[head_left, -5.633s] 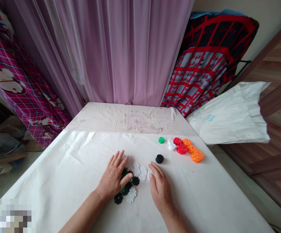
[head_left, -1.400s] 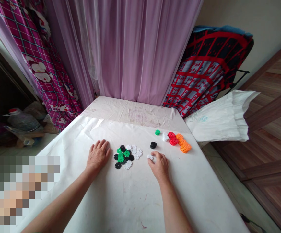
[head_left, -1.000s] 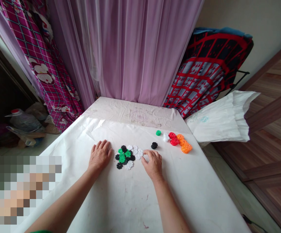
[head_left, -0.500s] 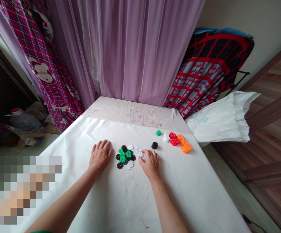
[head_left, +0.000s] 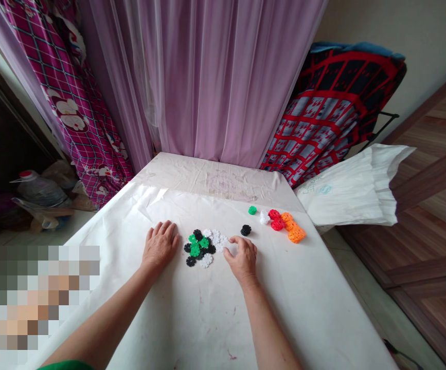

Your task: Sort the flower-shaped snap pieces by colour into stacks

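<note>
A loose heap of flower-shaped plastic discs lies on the white-covered table (head_left: 207, 318): green discs (head_left: 194, 250), black discs (head_left: 191, 261) and white discs (head_left: 206, 260), some overlapping. My left hand (head_left: 161, 245) rests flat to the left of the heap, fingers spread, holding nothing. At the heap's right edge is my right hand (head_left: 243, 258), its thumb and index finger curved with a gap between them. Their tips are close to a white disc (head_left: 221, 245); no piece shows in the grip. Beyond that hand stands a small black stack of discs (head_left: 246, 230).
Toward the table's right edge sit a green stack (head_left: 252, 210), a white stack (head_left: 264, 218), red stacks (head_left: 277, 222) and orange stacks (head_left: 296, 235). A white bag (head_left: 350, 190) leans beside that edge. Purple curtains (head_left: 223, 82) hang behind the table.
My right hand has shifted slightly right, away from the white discs, and its thumb and index finger show a wider gap. My left hand stays in place.
</note>
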`<state>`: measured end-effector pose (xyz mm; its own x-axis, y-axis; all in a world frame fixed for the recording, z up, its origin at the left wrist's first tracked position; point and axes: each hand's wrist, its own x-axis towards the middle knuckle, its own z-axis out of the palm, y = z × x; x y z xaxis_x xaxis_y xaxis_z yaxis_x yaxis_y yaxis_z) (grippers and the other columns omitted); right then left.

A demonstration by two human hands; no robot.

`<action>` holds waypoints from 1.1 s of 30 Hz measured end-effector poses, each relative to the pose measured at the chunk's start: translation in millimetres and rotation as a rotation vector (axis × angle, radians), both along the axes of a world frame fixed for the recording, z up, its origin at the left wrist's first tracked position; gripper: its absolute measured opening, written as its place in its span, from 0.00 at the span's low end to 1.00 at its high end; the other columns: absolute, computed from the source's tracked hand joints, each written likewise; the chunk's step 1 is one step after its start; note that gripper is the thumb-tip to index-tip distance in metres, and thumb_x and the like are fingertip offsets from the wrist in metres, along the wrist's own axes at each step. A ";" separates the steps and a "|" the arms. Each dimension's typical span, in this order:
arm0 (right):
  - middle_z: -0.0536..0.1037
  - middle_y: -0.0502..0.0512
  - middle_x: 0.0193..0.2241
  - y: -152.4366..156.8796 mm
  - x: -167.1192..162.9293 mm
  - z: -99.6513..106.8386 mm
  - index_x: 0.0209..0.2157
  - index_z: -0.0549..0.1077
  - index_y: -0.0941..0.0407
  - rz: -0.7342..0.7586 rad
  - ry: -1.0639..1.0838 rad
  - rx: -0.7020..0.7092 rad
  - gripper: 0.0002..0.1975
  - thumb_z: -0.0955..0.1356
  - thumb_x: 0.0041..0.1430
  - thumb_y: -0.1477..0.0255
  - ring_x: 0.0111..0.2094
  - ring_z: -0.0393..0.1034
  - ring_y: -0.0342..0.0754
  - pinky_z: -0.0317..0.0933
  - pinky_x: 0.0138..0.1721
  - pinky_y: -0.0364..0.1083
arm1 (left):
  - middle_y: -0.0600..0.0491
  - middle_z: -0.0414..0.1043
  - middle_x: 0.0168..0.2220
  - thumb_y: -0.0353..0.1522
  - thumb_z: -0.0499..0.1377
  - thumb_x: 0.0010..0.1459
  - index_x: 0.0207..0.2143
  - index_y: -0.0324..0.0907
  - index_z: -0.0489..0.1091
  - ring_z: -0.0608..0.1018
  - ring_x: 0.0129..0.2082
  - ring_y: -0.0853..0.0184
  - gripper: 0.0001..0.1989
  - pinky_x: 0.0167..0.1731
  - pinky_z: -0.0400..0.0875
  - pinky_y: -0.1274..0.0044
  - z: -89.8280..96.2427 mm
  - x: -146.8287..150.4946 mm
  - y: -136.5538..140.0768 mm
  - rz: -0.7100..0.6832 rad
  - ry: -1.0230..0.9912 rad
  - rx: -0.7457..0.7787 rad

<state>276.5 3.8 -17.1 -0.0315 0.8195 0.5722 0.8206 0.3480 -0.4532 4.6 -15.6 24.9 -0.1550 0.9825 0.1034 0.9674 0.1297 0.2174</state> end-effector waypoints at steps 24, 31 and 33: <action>0.80 0.54 0.37 -2.5 38.6 -3.7 0.44 0.71 0.54 -0.098 -0.047 -0.110 0.15 0.67 0.52 0.71 0.43 0.69 0.53 0.55 0.47 0.50 | 0.46 0.62 0.65 0.42 0.44 0.66 0.60 0.42 0.65 0.60 0.66 0.51 0.26 0.64 0.51 0.58 -1.6 -0.8 1.0 -0.002 0.030 -0.002; 0.80 0.54 0.38 -3.8 37.5 -3.0 0.44 0.73 0.54 -0.107 -0.097 -0.115 0.15 0.68 0.52 0.71 0.43 0.69 0.52 0.54 0.46 0.49 | 0.47 0.63 0.64 0.41 0.46 0.65 0.60 0.46 0.66 0.60 0.65 0.53 0.24 0.64 0.52 0.58 -4.0 -0.9 1.5 0.004 0.004 0.031; 0.80 0.53 0.38 -3.8 37.2 -3.1 0.43 0.73 0.54 -0.107 -0.101 -0.120 0.15 0.68 0.52 0.71 0.42 0.69 0.52 0.54 0.45 0.48 | 0.47 0.63 0.64 0.41 0.46 0.66 0.60 0.46 0.66 0.60 0.65 0.52 0.24 0.64 0.52 0.58 -4.3 -1.1 1.6 0.003 0.005 0.035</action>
